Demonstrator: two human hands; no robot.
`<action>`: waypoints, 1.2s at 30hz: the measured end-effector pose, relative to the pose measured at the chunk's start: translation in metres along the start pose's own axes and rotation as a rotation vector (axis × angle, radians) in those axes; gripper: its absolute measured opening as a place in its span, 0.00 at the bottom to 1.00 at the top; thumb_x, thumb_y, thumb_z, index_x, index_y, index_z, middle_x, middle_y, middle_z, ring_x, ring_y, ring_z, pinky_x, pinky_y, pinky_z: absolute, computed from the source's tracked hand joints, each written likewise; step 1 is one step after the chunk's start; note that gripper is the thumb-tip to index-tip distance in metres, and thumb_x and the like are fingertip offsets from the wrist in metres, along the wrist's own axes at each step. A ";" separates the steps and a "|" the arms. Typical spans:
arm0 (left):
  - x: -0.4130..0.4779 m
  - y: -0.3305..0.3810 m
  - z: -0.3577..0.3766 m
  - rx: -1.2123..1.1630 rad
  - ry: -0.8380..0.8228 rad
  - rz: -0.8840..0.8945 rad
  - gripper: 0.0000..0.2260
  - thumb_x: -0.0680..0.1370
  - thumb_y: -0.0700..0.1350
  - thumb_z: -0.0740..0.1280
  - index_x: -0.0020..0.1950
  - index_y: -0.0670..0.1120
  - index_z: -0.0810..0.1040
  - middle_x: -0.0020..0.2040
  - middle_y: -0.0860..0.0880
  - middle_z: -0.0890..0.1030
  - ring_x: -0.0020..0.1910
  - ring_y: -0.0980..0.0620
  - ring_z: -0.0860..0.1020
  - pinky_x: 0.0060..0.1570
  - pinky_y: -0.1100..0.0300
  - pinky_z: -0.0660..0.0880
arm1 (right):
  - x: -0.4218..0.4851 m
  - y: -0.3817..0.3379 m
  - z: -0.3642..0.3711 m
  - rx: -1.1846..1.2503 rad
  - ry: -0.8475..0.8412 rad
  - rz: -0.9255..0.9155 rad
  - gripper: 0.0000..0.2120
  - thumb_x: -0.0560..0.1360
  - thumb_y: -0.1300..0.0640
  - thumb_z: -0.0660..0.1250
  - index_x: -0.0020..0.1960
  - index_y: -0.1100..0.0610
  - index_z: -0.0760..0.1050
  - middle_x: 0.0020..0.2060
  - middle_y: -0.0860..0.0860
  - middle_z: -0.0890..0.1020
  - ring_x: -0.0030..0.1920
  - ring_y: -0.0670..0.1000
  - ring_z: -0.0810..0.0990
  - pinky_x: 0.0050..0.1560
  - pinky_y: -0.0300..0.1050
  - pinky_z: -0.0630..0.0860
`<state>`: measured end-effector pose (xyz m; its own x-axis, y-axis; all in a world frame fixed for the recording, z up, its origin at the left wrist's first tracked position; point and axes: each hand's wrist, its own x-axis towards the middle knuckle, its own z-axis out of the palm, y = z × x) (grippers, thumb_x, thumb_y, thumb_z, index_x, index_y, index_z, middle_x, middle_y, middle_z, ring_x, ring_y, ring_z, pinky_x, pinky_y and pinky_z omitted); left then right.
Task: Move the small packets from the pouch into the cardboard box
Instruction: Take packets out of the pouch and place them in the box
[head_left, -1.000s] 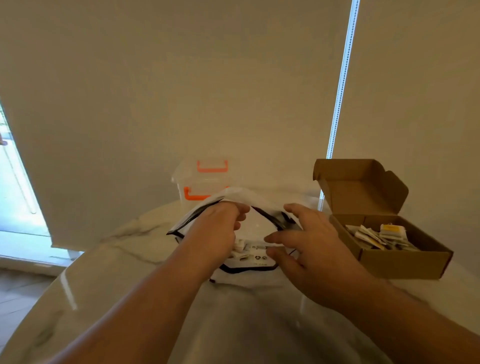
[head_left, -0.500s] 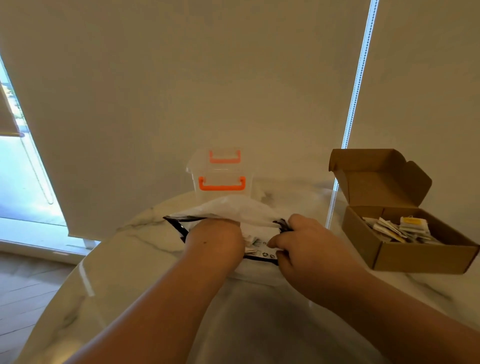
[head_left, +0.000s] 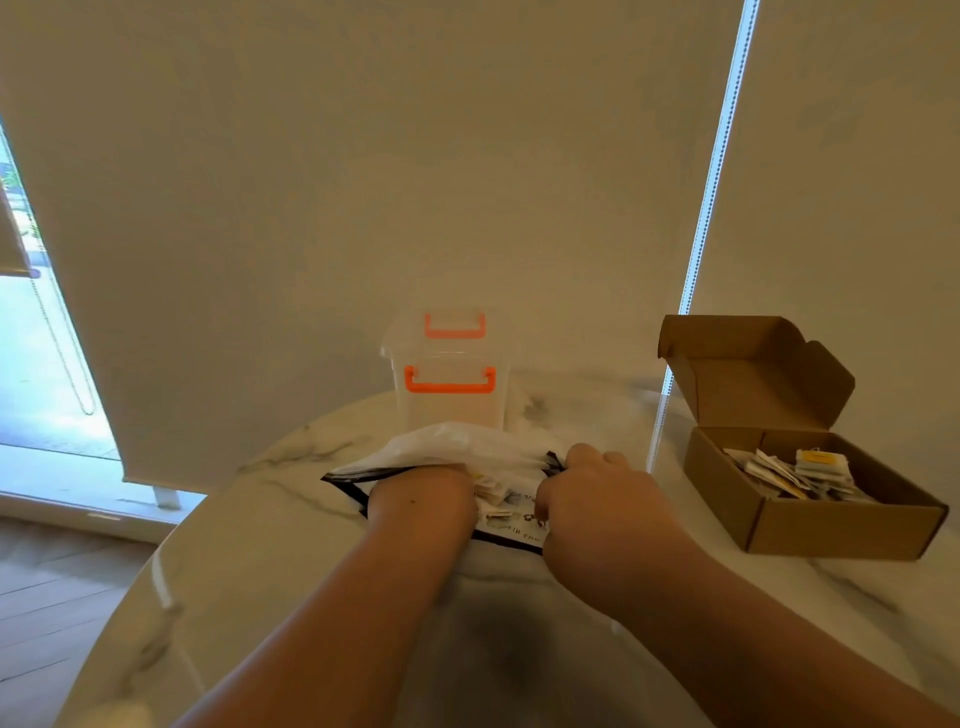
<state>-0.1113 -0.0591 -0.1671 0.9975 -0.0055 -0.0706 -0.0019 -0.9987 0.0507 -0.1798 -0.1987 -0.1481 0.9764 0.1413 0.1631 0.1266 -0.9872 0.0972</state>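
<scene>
A white pouch with a black-edged mouth lies on the marble table, its opening facing me. My left hand reaches into the mouth, and its fingers are hidden inside. My right hand grips the pouch's right rim and holds it open. Several small packets show inside the pouch between my hands. The open cardboard box stands to the right, lid up, with several small packets in it.
A clear plastic container with orange handles stands just behind the pouch. The round marble table curves away on the left above a wooden floor. A beaded blind cord hangs between the pouch and the box.
My left hand has gone from the pouch's upper rim down into its mouth. My right hand has closed on the right rim. The view has tilted up a little.
</scene>
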 end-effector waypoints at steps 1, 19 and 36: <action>-0.001 0.000 -0.001 -0.001 -0.003 -0.007 0.19 0.79 0.43 0.63 0.70 0.47 0.70 0.68 0.44 0.72 0.65 0.42 0.71 0.59 0.49 0.72 | 0.000 0.000 0.000 0.005 0.000 0.012 0.16 0.76 0.52 0.64 0.63 0.47 0.76 0.53 0.50 0.70 0.54 0.53 0.69 0.55 0.48 0.74; -0.061 0.034 -0.016 -0.664 0.347 0.377 0.05 0.78 0.51 0.65 0.45 0.57 0.80 0.39 0.57 0.80 0.38 0.60 0.77 0.36 0.69 0.71 | 0.004 0.042 0.019 0.956 0.215 0.240 0.27 0.75 0.35 0.59 0.29 0.56 0.69 0.25 0.48 0.67 0.28 0.47 0.66 0.34 0.45 0.65; -0.089 0.009 -0.054 -0.606 0.548 0.517 0.02 0.71 0.53 0.67 0.40 0.61 0.74 0.46 0.66 0.75 0.38 0.61 0.75 0.32 0.64 0.70 | 0.009 0.203 -0.024 0.737 0.441 0.461 0.08 0.75 0.51 0.71 0.50 0.48 0.73 0.43 0.47 0.80 0.40 0.49 0.81 0.35 0.42 0.77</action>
<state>-0.1965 -0.0654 -0.1069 0.7784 -0.2597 0.5715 -0.5664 -0.6831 0.4611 -0.1494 -0.3957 -0.1036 0.8233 -0.4038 0.3990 -0.0273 -0.7302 -0.6827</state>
